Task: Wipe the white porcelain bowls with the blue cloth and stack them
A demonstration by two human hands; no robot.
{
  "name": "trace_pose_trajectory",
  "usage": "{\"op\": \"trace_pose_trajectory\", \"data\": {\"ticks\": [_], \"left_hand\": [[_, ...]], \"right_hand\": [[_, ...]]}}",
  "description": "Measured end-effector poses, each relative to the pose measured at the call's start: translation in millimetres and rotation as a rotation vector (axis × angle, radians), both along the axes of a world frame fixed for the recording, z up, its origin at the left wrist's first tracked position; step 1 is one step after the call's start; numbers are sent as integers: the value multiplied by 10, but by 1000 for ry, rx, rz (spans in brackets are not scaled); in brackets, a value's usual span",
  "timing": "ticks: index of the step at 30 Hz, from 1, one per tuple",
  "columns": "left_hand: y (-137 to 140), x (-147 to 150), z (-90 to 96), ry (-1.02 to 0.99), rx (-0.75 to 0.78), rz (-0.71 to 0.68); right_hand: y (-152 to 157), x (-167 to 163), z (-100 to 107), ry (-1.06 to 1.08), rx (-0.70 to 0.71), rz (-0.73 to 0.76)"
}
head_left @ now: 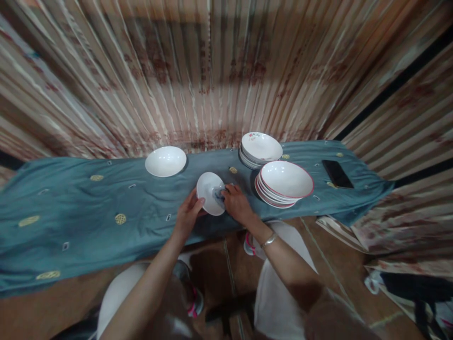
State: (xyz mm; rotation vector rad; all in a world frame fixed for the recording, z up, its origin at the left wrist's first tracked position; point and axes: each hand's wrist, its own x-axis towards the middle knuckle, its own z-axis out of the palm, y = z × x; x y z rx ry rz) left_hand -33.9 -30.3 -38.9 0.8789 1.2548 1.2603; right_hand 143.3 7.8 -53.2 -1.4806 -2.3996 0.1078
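Note:
Tilted above the front of the cloth-covered table is a small white bowl [205, 190], its inside facing me. My left hand [189, 211] grips its left rim, thumb over the edge and fingers behind. My right hand [238, 204] is closed on a greyish cloth [218, 194] pressed against the inside of the bowl at its right. Right of my hands stands a stack of white bowls with red rims [287, 180]. Behind that is a second stack of white bowls [261, 147], the top one with a small floral print. A lone white bowl [165, 161] sits at the back left.
A blue-green cloth [88, 208] with yellow patterns covers the long narrow table. At its right end lies a black phone [337, 174]. Pleated patterned curtains [170, 80] hang close behind and at the sides. My knees are below the front edge.

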Motion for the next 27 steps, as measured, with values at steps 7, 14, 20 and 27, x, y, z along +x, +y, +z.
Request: {"op": "trace_pose_trajectory", "data": {"ticks": [7,14,20,27], "left_hand": [[37,13,-26,-18,-17,30],[68,-6,-90,-15,-21,64],[99,-22,-169,32,48,74],[39,-11,-119,14,-51,40]], "right_hand": [[-243,2,-2,229,-116,155],[-271,-100,69,618,-309,261],[-166,-248,3,911,-466,249],[-5,-380,-42,1069,-492,312]]}}
